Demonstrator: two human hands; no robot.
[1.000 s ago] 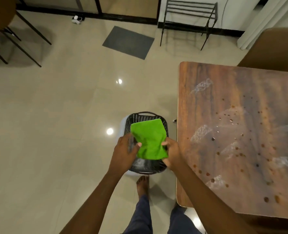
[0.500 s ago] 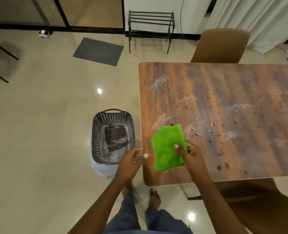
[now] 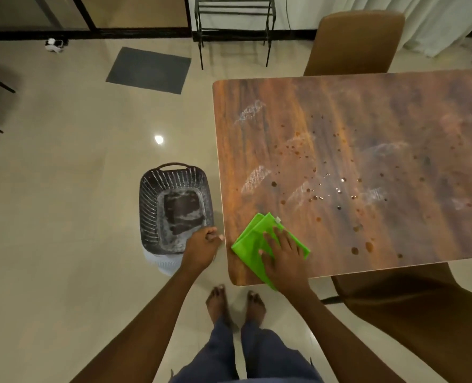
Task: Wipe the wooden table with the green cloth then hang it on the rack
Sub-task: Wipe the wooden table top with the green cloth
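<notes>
A folded green cloth (image 3: 253,240) lies flat on the near left corner of the wooden table (image 3: 367,128). My right hand (image 3: 283,258) presses on it with straight, spread fingers. Brown spots and white smears cover the tabletop beyond the cloth. My left hand (image 3: 203,247) hovers just left of the table edge, over the rim of the basket, fingers loosely curled and holding nothing. The black metal rack (image 3: 233,17) stands against the far wall.
A dark perforated basket (image 3: 149,211) sits on the floor left of the table. One brown chair (image 3: 356,42) stands at the table's far side, another (image 3: 423,313) at the near right. A grey mat (image 3: 149,69) lies on the floor. My bare feet are below the table corner.
The cloth went from the basket, where both hands held it, to the table's near corner. My right hand now lies flat on it. My left hand let go.
</notes>
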